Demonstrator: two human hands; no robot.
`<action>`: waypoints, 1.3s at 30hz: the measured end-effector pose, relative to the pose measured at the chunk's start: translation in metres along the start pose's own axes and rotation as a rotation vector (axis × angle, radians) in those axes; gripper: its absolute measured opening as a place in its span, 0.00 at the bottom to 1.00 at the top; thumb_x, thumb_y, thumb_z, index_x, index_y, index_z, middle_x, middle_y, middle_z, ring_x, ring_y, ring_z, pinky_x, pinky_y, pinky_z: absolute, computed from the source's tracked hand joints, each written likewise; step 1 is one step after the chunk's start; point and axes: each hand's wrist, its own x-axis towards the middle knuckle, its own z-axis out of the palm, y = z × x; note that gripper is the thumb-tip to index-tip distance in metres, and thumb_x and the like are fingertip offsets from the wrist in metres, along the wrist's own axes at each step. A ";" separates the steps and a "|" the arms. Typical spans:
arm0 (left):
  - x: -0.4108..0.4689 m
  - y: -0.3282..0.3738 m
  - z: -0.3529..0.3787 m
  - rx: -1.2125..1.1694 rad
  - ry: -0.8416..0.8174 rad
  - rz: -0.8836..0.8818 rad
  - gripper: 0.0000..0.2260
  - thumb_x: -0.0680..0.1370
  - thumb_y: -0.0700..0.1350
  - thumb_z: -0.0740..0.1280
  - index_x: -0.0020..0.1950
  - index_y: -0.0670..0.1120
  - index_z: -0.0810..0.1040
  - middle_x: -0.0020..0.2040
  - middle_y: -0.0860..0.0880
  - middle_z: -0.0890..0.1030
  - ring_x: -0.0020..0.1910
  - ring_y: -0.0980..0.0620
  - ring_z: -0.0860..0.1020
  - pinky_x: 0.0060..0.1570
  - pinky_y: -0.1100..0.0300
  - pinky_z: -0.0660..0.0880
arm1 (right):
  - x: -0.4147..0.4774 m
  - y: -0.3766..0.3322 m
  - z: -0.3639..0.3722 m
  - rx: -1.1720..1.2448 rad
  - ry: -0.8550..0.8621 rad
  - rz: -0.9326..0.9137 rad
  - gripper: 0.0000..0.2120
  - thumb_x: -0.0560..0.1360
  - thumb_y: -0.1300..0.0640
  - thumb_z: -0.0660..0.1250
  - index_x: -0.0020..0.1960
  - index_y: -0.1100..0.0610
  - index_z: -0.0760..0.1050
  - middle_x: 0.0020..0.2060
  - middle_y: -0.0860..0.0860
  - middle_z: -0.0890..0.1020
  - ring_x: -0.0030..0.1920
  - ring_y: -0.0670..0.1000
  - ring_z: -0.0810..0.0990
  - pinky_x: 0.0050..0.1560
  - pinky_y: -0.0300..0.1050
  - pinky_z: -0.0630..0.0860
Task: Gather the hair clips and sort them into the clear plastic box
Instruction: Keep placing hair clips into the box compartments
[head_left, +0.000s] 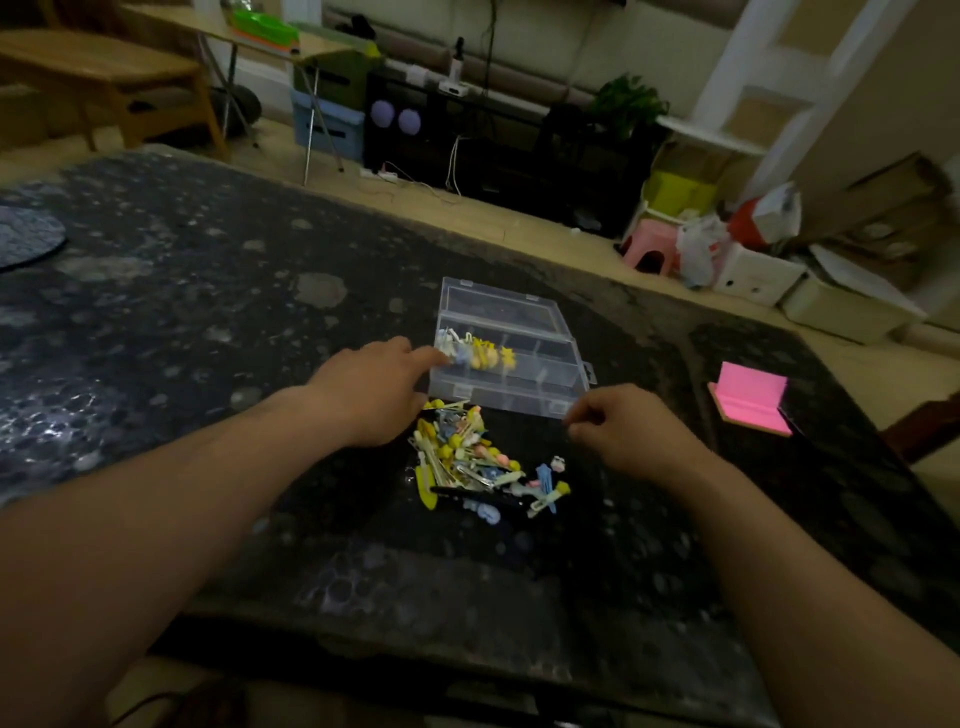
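Here, blur smears the sorted clips (475, 354) in the left compartment of the clear box (524, 387), so I cannot tell whether the left hand (374, 389), stretched forward with its fingertips at that compartment, pinches one or merely touches them. The right hand (623, 426) sits at the box's near right corner, fingers curled and thumb close to forefinger; whether it holds anything is unclear. The pile of clips (478, 462) lies on the dark counter (208, 312) between the hands, just before the box.
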 end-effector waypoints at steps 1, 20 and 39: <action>-0.002 0.000 0.001 0.002 0.025 -0.002 0.25 0.84 0.55 0.61 0.80 0.62 0.59 0.70 0.48 0.71 0.68 0.43 0.73 0.62 0.43 0.75 | -0.002 0.001 0.003 -0.047 -0.037 0.011 0.09 0.82 0.55 0.71 0.61 0.49 0.83 0.56 0.47 0.85 0.52 0.45 0.81 0.54 0.41 0.77; 0.024 0.005 0.010 0.022 0.003 0.019 0.16 0.84 0.58 0.58 0.71 0.59 0.72 0.61 0.50 0.72 0.59 0.46 0.75 0.59 0.45 0.75 | 0.016 -0.028 0.010 -0.146 -0.159 0.031 0.01 0.80 0.57 0.72 0.50 0.51 0.81 0.46 0.49 0.83 0.46 0.47 0.83 0.51 0.47 0.84; 0.031 0.000 -0.002 -0.008 -0.032 0.006 0.12 0.85 0.57 0.59 0.54 0.54 0.79 0.54 0.52 0.80 0.56 0.47 0.79 0.62 0.46 0.69 | 0.135 -0.047 0.020 0.064 0.214 0.075 0.05 0.79 0.57 0.73 0.46 0.48 0.84 0.47 0.49 0.86 0.48 0.51 0.84 0.53 0.56 0.85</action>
